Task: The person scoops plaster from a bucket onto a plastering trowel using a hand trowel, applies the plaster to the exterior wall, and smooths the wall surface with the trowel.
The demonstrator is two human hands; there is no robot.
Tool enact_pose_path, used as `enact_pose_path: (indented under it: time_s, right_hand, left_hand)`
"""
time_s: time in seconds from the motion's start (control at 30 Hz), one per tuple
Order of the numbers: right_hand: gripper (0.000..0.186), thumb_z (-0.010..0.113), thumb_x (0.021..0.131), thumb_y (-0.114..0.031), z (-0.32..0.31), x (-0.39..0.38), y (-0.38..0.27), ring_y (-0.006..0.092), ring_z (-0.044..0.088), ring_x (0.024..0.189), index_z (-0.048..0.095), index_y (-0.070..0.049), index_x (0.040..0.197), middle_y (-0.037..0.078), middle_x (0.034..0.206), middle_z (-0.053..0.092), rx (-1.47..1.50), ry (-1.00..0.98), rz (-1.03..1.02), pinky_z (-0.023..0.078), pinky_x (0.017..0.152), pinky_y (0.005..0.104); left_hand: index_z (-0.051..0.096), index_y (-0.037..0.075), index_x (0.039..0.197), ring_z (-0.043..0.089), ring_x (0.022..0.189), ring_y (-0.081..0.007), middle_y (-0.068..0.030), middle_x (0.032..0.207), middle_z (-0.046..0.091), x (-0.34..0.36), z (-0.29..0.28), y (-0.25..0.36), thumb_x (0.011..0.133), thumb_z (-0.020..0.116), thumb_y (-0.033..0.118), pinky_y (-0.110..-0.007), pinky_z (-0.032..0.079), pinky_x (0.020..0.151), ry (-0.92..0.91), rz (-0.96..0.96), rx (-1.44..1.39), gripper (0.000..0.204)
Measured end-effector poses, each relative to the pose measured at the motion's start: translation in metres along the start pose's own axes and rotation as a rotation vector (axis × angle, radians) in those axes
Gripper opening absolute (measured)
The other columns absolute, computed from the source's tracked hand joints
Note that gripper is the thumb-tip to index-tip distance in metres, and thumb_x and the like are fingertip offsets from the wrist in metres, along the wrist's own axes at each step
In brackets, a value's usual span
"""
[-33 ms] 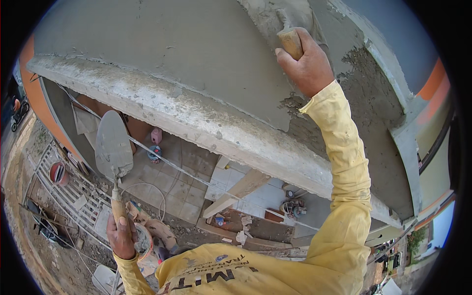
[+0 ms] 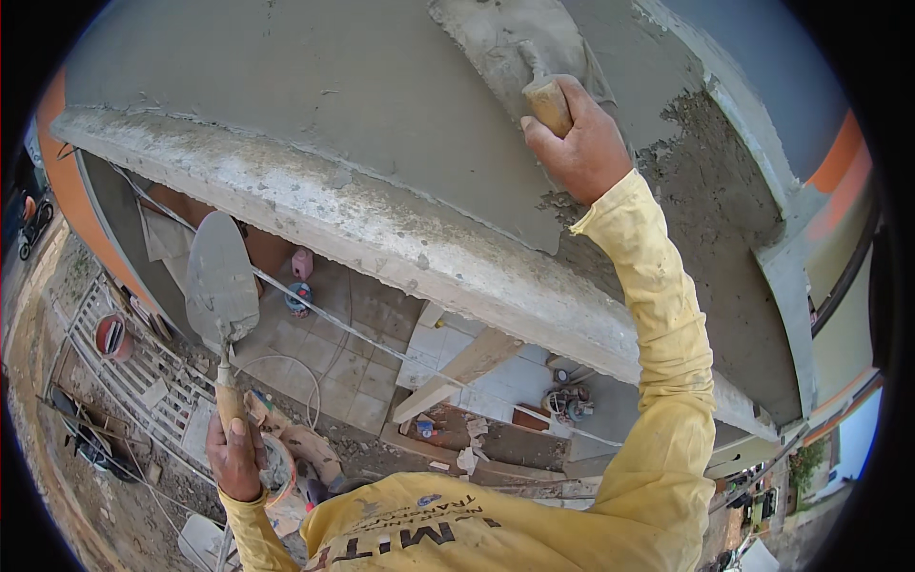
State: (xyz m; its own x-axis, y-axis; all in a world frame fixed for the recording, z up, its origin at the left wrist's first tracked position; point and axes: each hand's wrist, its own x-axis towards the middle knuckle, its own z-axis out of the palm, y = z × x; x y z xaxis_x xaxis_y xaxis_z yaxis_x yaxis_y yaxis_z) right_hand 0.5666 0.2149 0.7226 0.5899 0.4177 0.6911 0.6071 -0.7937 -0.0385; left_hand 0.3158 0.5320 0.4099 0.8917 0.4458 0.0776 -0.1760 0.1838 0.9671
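Observation:
My right hand point(image 2: 589, 148) grips the wooden handle of a plastering trowel point(image 2: 505, 43), its mortar-smeared blade lying against the grey plastered wall point(image 2: 362, 105). Smooth wet plaster spreads to the left of that blade. Right of and below my right hand, a rough, darker patch point(image 2: 710, 157) shows torn plaster edges. Down at the lower left, my left hand point(image 2: 236, 462) is closed round the wooden handle of a masonry trowel point(image 2: 221, 276). The rounded blade points upward, with a little mortar near its neck, apart from the wall.
A rough concrete ledge point(image 2: 400, 238) crosses below the wall. A pale cord point(image 2: 367, 336) runs slantwise beneath it. Far below are a tiled floor point(image 2: 353, 391), a wooden post point(image 2: 462, 377) and a slatted frame point(image 2: 157, 381). A bucket point(image 2: 276, 467) stands beside my left hand.
My right hand and the plastering trowel have shifted slightly down and to the left along the wall, with more of the blade showing. My left hand stays almost still.

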Motion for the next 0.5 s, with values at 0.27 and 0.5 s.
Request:
enact_pose_path:
  time_s: [0.27,0.5]
  right_hand:
    - [0.051,0.061,0.082,-0.025,0.057,-0.058,0.035,0.0458,0.065,0.091,0.046,-0.009,0.128,0.027,0.097,0.067,-0.141,-0.508,0.195,0.051,0.083,0.0509]
    - [0.043,0.061,0.085,-0.024,-0.022,-0.035,0.036,0.0455,0.066,0.087,0.046,-0.01,0.123,0.027,0.095,0.068,-0.23,0.116,0.142,0.054,0.077,0.0501]
  left_hand:
    - [0.051,-0.001,0.118,0.037,0.042,-0.0049,0.002,0.06,0.048,0.02,0.04,0.008,0.096,0.057,0.041,-0.02,0.028,0.039,-0.223,0.072,-0.014,0.048]
    - [0.052,-0.002,0.117,0.038,0.042,-0.0053,0.0017,0.06,0.049,0.018,0.037,0.012,0.095,0.057,0.045,-0.021,0.03,0.039,-0.202,0.047,-0.019,0.052]
